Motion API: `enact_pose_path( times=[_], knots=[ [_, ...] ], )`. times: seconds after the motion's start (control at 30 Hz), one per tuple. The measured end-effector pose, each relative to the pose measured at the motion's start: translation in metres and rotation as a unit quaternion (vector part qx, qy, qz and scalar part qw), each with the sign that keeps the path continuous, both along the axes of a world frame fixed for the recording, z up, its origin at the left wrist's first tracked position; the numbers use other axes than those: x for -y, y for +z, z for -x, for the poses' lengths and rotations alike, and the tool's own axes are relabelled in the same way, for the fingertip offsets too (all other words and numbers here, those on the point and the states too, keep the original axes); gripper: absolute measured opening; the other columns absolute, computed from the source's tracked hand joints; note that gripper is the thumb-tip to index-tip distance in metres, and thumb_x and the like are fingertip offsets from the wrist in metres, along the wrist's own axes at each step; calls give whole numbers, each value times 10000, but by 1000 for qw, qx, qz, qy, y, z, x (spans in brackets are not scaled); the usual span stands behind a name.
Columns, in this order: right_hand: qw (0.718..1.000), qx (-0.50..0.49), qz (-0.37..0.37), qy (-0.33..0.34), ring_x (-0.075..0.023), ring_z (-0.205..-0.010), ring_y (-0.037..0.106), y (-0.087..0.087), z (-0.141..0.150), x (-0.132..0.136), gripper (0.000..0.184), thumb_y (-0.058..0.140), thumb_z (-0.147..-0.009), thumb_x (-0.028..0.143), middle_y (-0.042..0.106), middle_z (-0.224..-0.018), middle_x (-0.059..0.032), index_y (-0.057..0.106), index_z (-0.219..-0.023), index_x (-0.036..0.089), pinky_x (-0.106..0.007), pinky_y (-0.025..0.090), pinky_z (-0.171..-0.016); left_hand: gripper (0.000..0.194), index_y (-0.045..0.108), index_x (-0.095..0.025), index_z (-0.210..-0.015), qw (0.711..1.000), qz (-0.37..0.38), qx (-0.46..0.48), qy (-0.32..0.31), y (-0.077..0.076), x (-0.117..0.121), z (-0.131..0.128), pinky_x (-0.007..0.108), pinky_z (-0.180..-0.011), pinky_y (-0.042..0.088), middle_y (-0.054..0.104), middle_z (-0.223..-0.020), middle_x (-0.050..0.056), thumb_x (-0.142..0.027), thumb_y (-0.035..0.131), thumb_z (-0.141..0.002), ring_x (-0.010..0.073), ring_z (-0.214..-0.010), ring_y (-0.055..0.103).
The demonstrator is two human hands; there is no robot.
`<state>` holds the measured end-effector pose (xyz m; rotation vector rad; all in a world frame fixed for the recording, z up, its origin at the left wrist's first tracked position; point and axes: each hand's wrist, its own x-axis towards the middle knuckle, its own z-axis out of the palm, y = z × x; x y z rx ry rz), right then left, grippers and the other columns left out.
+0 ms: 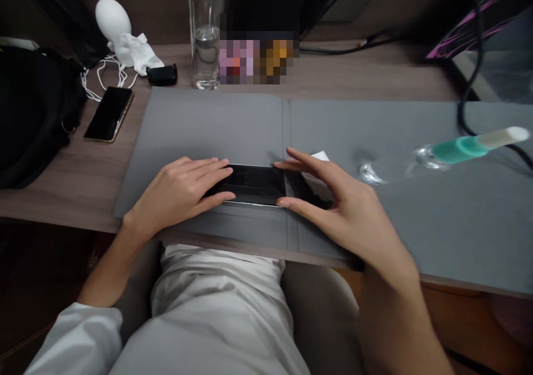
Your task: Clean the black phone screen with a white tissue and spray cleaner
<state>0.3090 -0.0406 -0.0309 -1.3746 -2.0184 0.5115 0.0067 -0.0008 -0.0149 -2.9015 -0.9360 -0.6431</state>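
Note:
A black smartphone (256, 182) lies face up, sideways, on the grey desk mat (208, 111) in front of me. My left hand (187, 186) covers its left end, with the fingers on the far edge and the thumb along the near edge. At the opposite end, my right hand (337, 197) spans the phone, its thumb at the near corner and its fingertips at the far one. Beneath the right palm lie a flat black item (306, 189) and something white (320, 156), both partly hidden.
Left of the mat lie a second phone (109, 114), a black clip-like object (162, 75), and a white rounded device (113, 19) with cables. A glass bottle (206, 47) stands behind. On the right are a clear-and-green tube-like object (458, 150) and a black cable (478, 58).

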Motion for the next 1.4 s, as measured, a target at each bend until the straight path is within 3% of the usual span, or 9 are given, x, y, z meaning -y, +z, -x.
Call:
enact_pose_path(
  times=[0.13,0.27,0.37,0.6,0.87,1.4],
  knots=[
    [1000,-8,17,-4,-314,-1279,714,-1,-1,1,717,766,-946,533,753,-1386,-83,501,-1585,344,-468,599,-1019,409,703,-149,-1328,1000,22,-2,-1,1,-1,2,394,-1009,571,729,-1422,140,-462,583,-1095,275,-1289,725],
    [1000,-4,16,5,-306,-1296,698,-1,-1,1,724,772,-948,506,741,-1406,-74,483,-1594,354,-481,584,-1052,497,632,-175,-1447,994,105,0,-3,9,-1,11,404,-1125,528,697,-1473,125,-498,606,-1069,262,-1351,672],
    [1000,5,0,20,-300,-1285,696,0,-1,0,709,760,-965,462,737,-1404,-74,467,-1603,361,-493,575,-1071,672,507,-208,-1580,986,161,-10,51,16,-1,22,390,-1140,518,683,-1450,122,-558,652,-1025,252,-1322,663],
    [999,18,-9,44,-301,-1302,665,-2,-1,-1,691,744,-978,434,714,-1420,-74,460,-1603,356,-500,554,-1092,856,410,-214,-1639,982,172,-44,63,17,-7,36,454,-1088,505,679,-1309,111,-582,756,-948,300,-1240,612],
    [999,12,2,43,-348,-1313,649,-2,-1,-1,745,742,-966,499,698,-1441,-77,416,-1629,404,-582,537,-1097,678,577,-223,-1471,972,223,-38,66,19,-9,32,448,-1122,468,626,-1325,109,-625,736,-950,298,-1273,570],
    [998,14,17,53,-332,-1334,624,-5,-2,-2,758,707,-983,539,668,-1466,-95,388,-1648,364,-532,500,-1142,654,574,-247,-1427,965,248,-32,78,16,-12,31,463,-1129,446,603,-1355,99,-625,763,-928,307,-1287,545]
  ],
)
